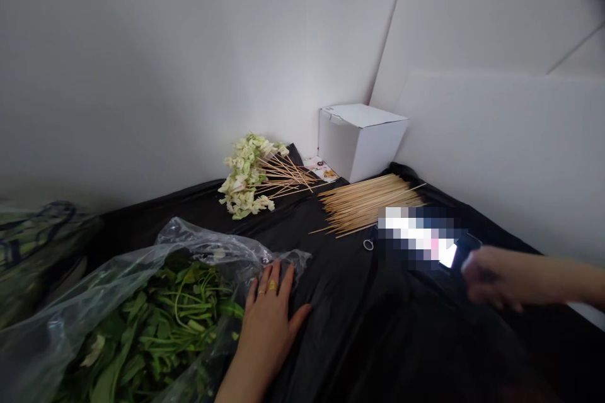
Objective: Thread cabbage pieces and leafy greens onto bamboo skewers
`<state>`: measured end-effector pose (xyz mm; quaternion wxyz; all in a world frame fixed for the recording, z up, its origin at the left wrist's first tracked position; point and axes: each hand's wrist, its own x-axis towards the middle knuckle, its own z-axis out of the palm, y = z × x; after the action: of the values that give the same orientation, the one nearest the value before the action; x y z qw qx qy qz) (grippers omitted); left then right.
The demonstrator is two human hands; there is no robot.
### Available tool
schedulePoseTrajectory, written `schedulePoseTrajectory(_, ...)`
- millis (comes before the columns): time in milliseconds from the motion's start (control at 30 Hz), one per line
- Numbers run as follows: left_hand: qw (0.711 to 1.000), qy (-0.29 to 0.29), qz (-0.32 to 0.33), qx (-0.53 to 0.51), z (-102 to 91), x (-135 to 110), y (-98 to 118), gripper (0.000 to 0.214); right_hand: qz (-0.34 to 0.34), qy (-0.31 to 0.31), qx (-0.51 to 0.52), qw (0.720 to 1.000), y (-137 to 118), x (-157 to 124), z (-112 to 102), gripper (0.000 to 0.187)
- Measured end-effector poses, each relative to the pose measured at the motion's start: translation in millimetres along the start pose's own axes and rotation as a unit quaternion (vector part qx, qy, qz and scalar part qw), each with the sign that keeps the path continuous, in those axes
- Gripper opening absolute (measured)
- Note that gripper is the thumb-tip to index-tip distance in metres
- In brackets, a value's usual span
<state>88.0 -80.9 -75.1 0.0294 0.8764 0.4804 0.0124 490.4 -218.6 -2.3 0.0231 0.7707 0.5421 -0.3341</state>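
Observation:
My left hand (270, 315) lies flat and open on the black cloth (378, 327), its fingertips touching the edge of a clear plastic bag (142, 264) full of leafy green vegetables (161, 321). My right hand (486, 280) reaches in from the right, blurred by motion, right beside a lit phone (425, 239) lying on the cloth. Whether its fingers are closed I cannot make out. A bundle of bare bamboo skewers (366, 201) lies just beyond the phone. Further back lies a pile of skewers loaded with pale green vegetable pieces (248, 176).
A white cardboard box (362, 138) stands in the far corner against the white walls, with a small printed packet (322, 169) beside it. A small metal ring (368, 244) lies left of the phone. A dark striped bag (38, 245) sits at the far left.

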Motion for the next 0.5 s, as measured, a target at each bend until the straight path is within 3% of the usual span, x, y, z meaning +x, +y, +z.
schedulePoseTrajectory(33,1.000,0.001,0.001,0.000,0.4,0,-1,0.064,-0.028,0.010,0.015,0.999,-1,5,-11,0.024)
schedulePoseTrajectory(100,1.000,0.001,0.002,-0.002,1.1,0,-2,0.064,-0.053,0.166,-0.001,0.985,0,21,-21,0.034)
schedulePoseTrajectory(167,1.000,-0.001,0.001,-0.001,1.7,0,-2,0.064,-0.066,0.301,-0.002,0.951,1,43,-17,0.070)
schedulePoseTrajectory(233,1.000,0.002,-0.002,0.002,2.5,0,-1,0.064,-0.080,0.330,-0.023,0.940,3,65,-5,0.100)
schedulePoseTrajectory(300,1.000,0.010,-0.003,0.007,3.7,0,-1,0.064,-0.054,0.312,-0.041,0.948,3,83,8,0.113)
schedulePoseTrajectory(500,1.000,0.007,0.001,0.008,6.0,1,-3,0.064,-0.034,0.313,-0.090,0.945,-1,104,23,0.112)
